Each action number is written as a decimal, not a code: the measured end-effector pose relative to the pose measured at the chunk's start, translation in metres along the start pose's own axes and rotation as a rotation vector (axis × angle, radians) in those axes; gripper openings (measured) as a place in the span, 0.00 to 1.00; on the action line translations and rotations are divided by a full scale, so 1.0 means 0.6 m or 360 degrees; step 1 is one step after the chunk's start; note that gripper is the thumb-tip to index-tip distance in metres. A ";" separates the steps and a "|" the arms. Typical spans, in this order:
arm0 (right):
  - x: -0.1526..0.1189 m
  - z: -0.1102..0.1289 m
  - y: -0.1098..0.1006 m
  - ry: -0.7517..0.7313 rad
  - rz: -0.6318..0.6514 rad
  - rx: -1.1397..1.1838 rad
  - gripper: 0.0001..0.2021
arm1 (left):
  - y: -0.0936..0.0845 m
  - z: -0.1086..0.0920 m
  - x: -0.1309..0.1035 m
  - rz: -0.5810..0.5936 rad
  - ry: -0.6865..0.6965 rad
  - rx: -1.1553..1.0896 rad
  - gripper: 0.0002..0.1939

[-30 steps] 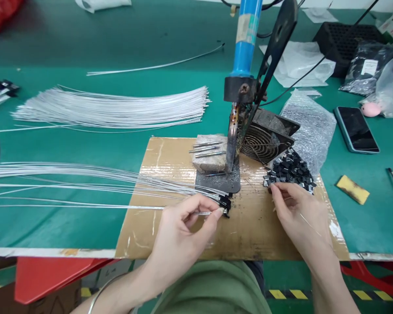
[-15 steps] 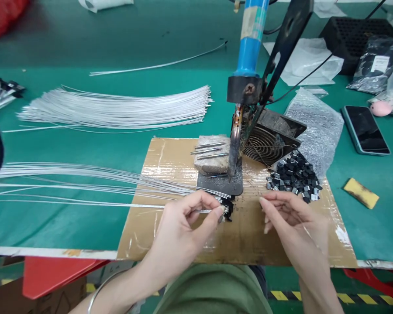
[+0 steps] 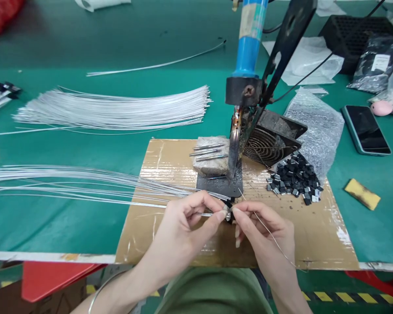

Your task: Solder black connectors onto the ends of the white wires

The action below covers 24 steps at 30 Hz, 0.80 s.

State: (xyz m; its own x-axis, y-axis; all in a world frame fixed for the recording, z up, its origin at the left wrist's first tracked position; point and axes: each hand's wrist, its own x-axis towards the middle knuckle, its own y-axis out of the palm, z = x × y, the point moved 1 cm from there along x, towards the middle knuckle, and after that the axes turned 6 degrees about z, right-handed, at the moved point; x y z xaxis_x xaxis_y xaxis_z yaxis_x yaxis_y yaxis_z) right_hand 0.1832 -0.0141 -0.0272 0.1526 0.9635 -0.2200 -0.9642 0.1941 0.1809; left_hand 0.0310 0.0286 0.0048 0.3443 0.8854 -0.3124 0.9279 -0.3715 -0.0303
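Note:
My left hand (image 3: 191,229) pinches the end of a white wire (image 3: 153,205) between thumb and forefinger; a small pale piece shows at the fingertips. My right hand (image 3: 265,231) has thumb and forefinger closed right beside them. A thin solder wire (image 3: 267,229) runs through that hand and curves down over its back. What lies at the very tip of its pinch is too small to tell. Behind my fingertips are small black pieces (image 3: 229,204), partly hidden. A row of white wires (image 3: 170,185) reaches in from the left, ends near my left hand.
Above my hands stands a blue-handled soldering iron (image 3: 249,48) on a bracket, tip down by a block (image 3: 212,163) and dark plate (image 3: 216,185). A fan (image 3: 268,141), black connectors (image 3: 296,176), phone (image 3: 367,130), sponge (image 3: 362,194) and wire bundle (image 3: 118,109) lie around the cardboard (image 3: 314,235).
My right hand has moved left until its fingertips meet those of my left hand, bringing the thin solder wire along. My left hand has stayed nearly in place with its grip kept.

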 end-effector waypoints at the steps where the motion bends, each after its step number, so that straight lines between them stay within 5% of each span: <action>1: 0.000 0.000 0.001 -0.0008 -0.0006 -0.0009 0.08 | 0.000 0.001 0.000 0.0001 -0.0005 -0.0005 0.05; 10: -0.002 -0.007 -0.005 -0.0079 -0.0043 -0.0263 0.09 | 0.001 -0.001 0.002 -0.0009 -0.0023 -0.0016 0.06; 14: 0.005 -0.004 -0.045 -0.0611 -0.0343 -0.1045 0.03 | -0.002 0.006 0.002 -0.0062 -0.0016 0.0043 0.06; 18: 0.015 -0.006 -0.089 -0.1196 -0.0074 -0.1996 0.07 | -0.004 0.010 0.001 -0.0068 -0.0028 0.0086 0.06; 21: 0.013 -0.006 -0.107 -0.1304 0.0164 -0.1999 0.08 | -0.005 0.009 0.001 -0.0074 -0.0063 0.0114 0.07; 24: 0.005 -0.003 -0.115 -0.1170 0.0095 -0.1830 0.08 | -0.006 0.010 0.003 -0.0065 -0.0105 0.0175 0.08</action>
State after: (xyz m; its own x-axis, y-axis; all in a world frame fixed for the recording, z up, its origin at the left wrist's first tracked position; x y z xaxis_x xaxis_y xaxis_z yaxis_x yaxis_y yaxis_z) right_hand 0.2498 -0.0251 -0.0423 -0.1640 0.9098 0.3812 -0.5530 0.2351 -0.7993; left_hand 0.0277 0.0298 -0.0015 0.2931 0.8815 -0.3702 0.9186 -0.3670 -0.1468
